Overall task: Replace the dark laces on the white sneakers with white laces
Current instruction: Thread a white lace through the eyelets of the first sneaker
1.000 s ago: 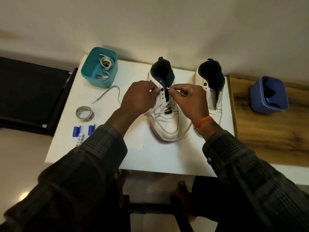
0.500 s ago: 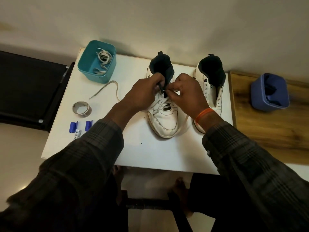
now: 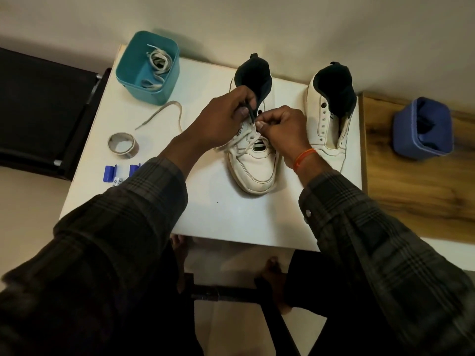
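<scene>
Sneakers: left sneaker mid-desk, half-laced white | left hand pinches its dark tongue, right hand pinches white lace tip just beside | advice: keep tongue aside, feed tip squarely through the next eyelet, pull snug.

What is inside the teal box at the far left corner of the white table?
The teal box holds loose white laces, coiled and partly folded over themselves. How many laces there are, or what lies under them, cannot be told, because they cover each other.
</scene>
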